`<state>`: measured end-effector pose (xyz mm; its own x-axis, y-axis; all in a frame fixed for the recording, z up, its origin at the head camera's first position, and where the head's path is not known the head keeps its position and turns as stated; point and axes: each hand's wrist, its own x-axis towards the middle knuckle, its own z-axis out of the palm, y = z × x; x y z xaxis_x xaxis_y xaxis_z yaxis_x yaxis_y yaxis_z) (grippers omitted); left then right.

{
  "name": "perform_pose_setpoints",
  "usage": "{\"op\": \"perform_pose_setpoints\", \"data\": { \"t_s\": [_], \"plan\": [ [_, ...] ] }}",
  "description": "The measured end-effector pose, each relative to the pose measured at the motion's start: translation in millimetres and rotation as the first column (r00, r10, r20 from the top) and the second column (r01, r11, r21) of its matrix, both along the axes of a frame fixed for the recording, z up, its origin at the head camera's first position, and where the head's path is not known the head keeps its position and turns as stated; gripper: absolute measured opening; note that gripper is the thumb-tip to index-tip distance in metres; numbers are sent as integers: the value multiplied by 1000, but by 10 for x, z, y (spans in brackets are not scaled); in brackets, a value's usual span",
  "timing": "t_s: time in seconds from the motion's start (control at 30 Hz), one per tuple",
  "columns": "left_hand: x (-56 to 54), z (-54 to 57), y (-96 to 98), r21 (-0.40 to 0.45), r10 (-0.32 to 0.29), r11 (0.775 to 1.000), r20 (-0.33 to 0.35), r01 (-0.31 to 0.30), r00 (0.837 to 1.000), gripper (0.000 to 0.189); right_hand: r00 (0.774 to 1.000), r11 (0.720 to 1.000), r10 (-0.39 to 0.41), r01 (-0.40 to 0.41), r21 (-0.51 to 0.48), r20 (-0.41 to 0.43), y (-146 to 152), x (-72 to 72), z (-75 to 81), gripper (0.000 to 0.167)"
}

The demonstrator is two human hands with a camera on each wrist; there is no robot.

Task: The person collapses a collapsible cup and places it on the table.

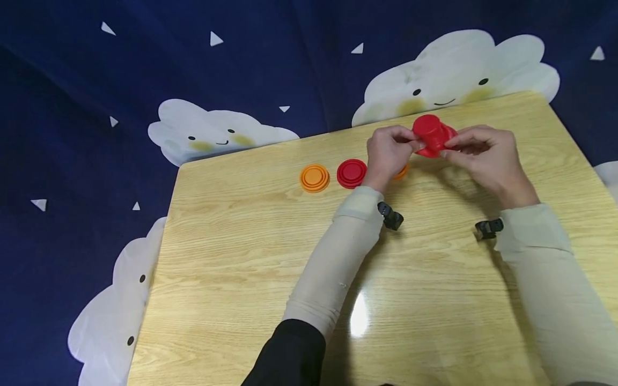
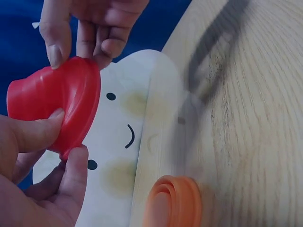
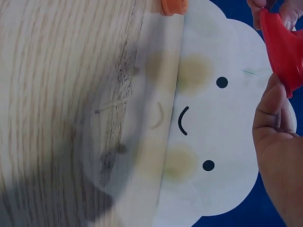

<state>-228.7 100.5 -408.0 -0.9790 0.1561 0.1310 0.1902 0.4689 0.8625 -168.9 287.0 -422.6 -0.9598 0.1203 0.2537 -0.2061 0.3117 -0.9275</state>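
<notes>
A red collapsible silicone cup (image 1: pixel 428 128) is held up over the far right part of the table, between both hands. Its stepped walls are partly pushed out, lopsided in the left wrist view (image 2: pixel 40 97). My left hand (image 1: pixel 388 153) pinches the rim on one side, its thumb pressed on the wall. On the opposite side the thumb and fingers of my right hand (image 1: pixel 494 155) pinch the rim. Left of the hands lie a flat orange collapsed cup (image 1: pixel 315 178) and a flat red collapsed cup (image 1: pixel 351 173). Another orange one (image 2: pixel 173 203) is mostly hidden behind my left wrist in the head view.
The light wooden table (image 1: pixel 232 257) ends just beyond the held cup. Behind it hangs a dark blue cloth (image 1: pixel 270 53) printed with white clouds (image 1: pixel 458 69) and triangles. A small black camera sits on each wrist.
</notes>
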Motion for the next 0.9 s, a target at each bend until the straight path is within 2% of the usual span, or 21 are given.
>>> {"op": "perform_pose_setpoints", "data": {
  "t_s": [0.13, 0.4, 0.57, 0.77, 0.9],
  "plan": [
    [21, 2, 2, 21, 20, 1000, 28, -21, 999, 7, 1000, 1000, -2, 2, 2, 3, -20, -16, -7, 23],
    [39, 9, -10, 77, 15, 997, 21, -17, 1000, 6, 998, 999, -47, 48, 9, -42, -109, -48, 35, 15],
    [61, -8, -4, 76, 15, 997, 34, -17, 999, 6, 997, 998, -70, 70, 2, -15, -155, -46, 59, 12],
    [57, -8, -11, 95, 12, 995, 10, -13, 1000, 6, 997, 997, -76, 76, -10, 9, -120, -89, -11, 4],
    [54, -17, -18, 76, 44, 996, 18, -45, 999, 6, 998, 998, -48, 47, 28, 45, -114, -61, -22, 15]
  ]
}}
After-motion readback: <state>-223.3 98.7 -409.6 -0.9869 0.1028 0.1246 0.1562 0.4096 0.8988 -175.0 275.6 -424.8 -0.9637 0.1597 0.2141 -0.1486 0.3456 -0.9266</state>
